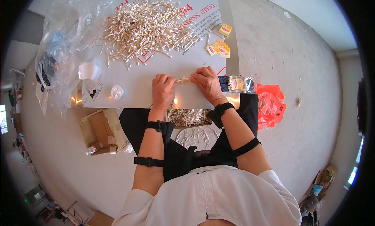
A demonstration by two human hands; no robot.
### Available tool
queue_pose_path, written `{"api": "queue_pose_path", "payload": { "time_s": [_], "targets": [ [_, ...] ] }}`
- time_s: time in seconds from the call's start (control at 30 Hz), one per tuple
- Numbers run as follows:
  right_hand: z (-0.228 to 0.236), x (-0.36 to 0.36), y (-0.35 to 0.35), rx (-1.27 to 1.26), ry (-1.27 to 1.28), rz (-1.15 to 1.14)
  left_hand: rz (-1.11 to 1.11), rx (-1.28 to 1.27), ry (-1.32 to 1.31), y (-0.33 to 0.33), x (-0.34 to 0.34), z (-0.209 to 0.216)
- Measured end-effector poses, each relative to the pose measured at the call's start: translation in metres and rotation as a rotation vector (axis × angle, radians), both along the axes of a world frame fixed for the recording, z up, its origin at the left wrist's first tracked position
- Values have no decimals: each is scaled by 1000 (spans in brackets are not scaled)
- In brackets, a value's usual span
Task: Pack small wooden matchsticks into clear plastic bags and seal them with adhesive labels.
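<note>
Between my hands, just above the table's near edge, lies a small bundle of cotton swabs [183, 80]. My left hand [162, 91] has its fingers closed around the bundle's left end. At the right end, my right hand [208, 85] pinches the swabs with bent fingers. How many swabs are held cannot be made out. A large loose pile of cotton swabs [146, 28] covers the far part of the table. Just right of my right hand, a clear packet of swabs [237, 84] with a yellow label lies at the table edge. Small yellow printed cards [219, 48] lie beyond it.
A round white tub [116, 92] and a crumpled clear plastic bag [64, 50] are on the metal-sheet table's left [134, 79]. Below the edge sits a box of swabs [189, 117], with an open cardboard box [102, 130] to its left. A red plastic bag [270, 105] hangs at right.
</note>
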State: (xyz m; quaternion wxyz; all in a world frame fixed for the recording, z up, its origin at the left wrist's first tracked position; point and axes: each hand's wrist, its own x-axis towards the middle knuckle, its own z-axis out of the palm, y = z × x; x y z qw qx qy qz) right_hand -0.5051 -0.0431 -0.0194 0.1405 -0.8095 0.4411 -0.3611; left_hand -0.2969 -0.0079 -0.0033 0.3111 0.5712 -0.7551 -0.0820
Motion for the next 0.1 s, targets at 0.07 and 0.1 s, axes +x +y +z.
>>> {"api": "queue_pose_path", "payload": {
  "time_s": [0.07,0.1],
  "targets": [
    [0,-1,-1,6,2,29,-15,-16,0,1,10,-4],
    [0,-3,0,20,11,44,-13,-17,11,2,15,-5]
  ]
}}
